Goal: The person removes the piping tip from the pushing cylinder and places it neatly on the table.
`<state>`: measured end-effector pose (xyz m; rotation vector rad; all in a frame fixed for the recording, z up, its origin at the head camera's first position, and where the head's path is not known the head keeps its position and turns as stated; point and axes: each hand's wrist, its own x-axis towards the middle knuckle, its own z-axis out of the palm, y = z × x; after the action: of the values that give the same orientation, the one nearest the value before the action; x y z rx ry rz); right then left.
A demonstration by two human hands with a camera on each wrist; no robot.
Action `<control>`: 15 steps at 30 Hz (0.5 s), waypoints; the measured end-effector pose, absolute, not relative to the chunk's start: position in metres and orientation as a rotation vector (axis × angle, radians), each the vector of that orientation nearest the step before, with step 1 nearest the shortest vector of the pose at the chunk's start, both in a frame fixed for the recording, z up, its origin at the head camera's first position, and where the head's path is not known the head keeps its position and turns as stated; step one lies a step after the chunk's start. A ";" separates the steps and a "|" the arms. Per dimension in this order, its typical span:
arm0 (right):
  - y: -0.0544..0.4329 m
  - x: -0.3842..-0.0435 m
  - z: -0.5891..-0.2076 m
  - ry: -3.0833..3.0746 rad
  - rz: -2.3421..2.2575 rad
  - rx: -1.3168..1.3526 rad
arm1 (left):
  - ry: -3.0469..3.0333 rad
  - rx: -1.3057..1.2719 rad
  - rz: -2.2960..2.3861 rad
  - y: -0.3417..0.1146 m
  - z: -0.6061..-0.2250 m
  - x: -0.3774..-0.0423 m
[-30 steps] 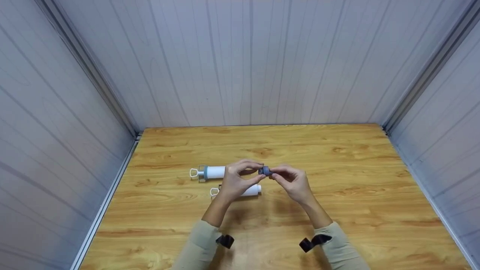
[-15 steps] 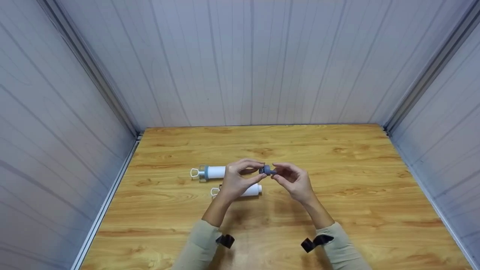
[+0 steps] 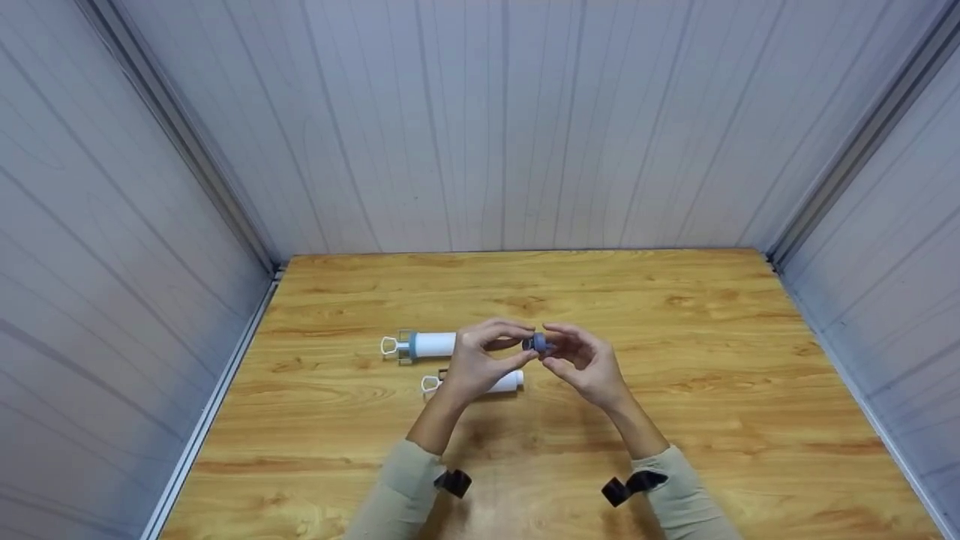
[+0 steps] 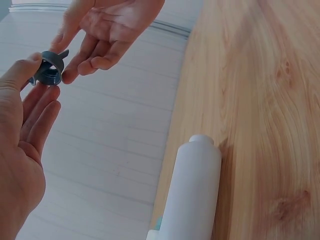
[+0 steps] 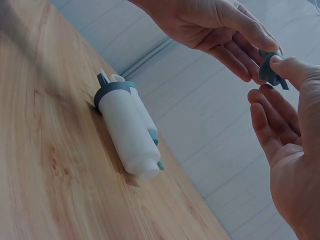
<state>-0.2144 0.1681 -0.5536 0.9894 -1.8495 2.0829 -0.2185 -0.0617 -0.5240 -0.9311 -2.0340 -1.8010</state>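
Observation:
Both hands are raised above the table around a small blue-grey winged cap [image 3: 538,343]. My left hand [image 3: 484,367] pinches it between thumb and fingertips. In the left wrist view the cap [image 4: 56,58] is a hollow ring with tabs sticking out. From the other side, my right hand [image 3: 596,367] has its thumb on the cap [image 5: 269,70] and a fingertip close at its lower edge. Beneath my left hand lies a white plunger tube [image 3: 508,381] with a narrow neck and a loop handle. A second white tube [image 3: 435,344] lies behind it, partly hidden by that hand.
The tubes rest on a wood-grain table [image 3: 712,360], left of its middle. A pale panel wall [image 3: 487,135] rises along the back edge, and side panels close off left and right. Dark straps circle both sleeves.
My right thumb and finger pinched the cap's tab, then spread off it, and now sit around the cap. The cap has shifted slightly right and turned. The tubes have not moved.

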 end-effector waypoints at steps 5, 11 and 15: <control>0.167 -0.214 -0.553 -1.845 2.082 0.997 | -2.044 -0.931 -1.808 -0.061 -0.525 -0.218; 0.166 -0.214 -0.554 -1.836 2.079 0.979 | -2.071 -0.935 -1.794 -0.061 -0.526 -0.217; 0.166 -0.215 -0.555 -1.826 2.079 0.977 | -2.054 -0.946 -1.796 -0.060 -0.525 -0.216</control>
<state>-0.2149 0.1661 -0.5549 0.9769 -1.8260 2.0789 -0.2164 -0.0603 -0.5254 -0.9456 -2.0540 -1.7962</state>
